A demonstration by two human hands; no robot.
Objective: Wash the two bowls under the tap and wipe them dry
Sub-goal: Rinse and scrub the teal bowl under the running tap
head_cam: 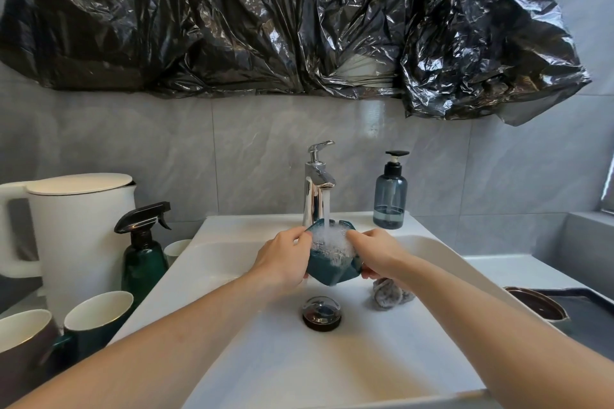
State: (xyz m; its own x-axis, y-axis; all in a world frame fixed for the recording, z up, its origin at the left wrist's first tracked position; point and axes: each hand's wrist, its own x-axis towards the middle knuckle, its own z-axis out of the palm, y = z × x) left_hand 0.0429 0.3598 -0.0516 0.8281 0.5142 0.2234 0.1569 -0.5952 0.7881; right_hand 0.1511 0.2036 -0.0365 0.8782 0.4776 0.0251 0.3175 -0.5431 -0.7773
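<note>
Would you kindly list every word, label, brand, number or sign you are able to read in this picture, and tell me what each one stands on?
None: no readable text appears anywhere in this view.
The soap dispenser, spray bottle, kettle and mugs show plain surfaces with no label.
The teal bowl, held under the tap by the left hand and right hand, bears no marking.

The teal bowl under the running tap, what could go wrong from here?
1. The teal bowl is wet and tilted between the left hand and right hand, so the grip could slip and drop it into the sink.
2. Water from the tap foams inside it and may splash out.
</note>
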